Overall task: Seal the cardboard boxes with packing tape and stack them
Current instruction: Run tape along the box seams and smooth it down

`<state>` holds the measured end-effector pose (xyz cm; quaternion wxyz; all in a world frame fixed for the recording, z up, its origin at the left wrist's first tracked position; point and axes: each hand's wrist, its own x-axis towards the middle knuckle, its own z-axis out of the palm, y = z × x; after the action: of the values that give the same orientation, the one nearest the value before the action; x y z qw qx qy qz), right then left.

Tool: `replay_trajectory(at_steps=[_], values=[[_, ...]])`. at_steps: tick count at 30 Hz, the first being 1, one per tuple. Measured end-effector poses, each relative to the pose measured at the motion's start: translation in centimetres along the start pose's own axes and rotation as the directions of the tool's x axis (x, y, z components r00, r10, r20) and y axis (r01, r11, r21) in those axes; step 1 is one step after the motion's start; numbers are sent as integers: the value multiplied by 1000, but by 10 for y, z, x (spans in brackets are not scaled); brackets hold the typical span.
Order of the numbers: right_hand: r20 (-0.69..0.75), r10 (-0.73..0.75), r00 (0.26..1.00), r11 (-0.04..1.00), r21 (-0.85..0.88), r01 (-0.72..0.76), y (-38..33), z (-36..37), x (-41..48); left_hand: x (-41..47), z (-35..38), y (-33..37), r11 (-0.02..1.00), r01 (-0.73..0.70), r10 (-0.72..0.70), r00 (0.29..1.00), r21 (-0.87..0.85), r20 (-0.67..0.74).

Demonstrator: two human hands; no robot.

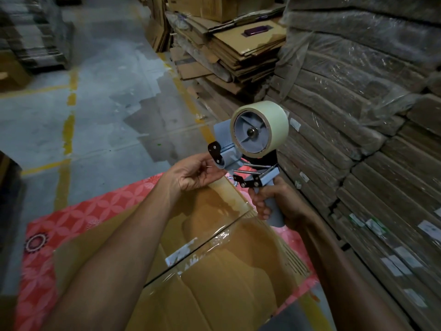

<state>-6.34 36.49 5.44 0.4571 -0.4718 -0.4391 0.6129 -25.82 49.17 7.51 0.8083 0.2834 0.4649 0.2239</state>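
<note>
With the right hand point(276, 201) closed around the tape dispenser point(250, 149) handle above the cardboard box point(214, 271), the left hand point(193, 173) pinches the loose tape end point(229, 192) at the roller — it should be drawn taut and pressed flat along the box's seam.

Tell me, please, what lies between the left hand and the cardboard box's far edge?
In the head view, a strip of clear tape runs from the left hand down onto the cardboard box.
</note>
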Motion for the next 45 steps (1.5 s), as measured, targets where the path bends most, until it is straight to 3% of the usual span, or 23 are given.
replay_trajectory(at_steps=[6,10,15,20,25,29,37,45], values=[[4,12,1000,1000,1,-12,0,2,2,2,-10,5,998,57,-57,998,11,0],[12,13,1000,1000,19,-13,-1,3,1,14,-21,7,993,108,-99,983,-56,152],[-18,19,1000,999,26,-18,1,1,2,11,-17,4,999,46,-45,998,-22,34],[-54,47,997,996,-77,-51,1,0,2,22,-15,12,966,-60,92,989,250,-119],[-78,82,994,986,-140,-92,7,12,-3,36,-21,37,769,-88,315,914,633,-256],[-127,136,983,964,-210,-160,26,-1,-20,43,-37,50,721,-50,221,962,691,-160],[-257,199,946,953,-174,-248,31,9,-24,76,-32,23,629,-153,432,884,762,-179],[-313,272,910,927,-169,-335,30,17,-19,84,-40,22,561,-71,442,868,825,-226]])
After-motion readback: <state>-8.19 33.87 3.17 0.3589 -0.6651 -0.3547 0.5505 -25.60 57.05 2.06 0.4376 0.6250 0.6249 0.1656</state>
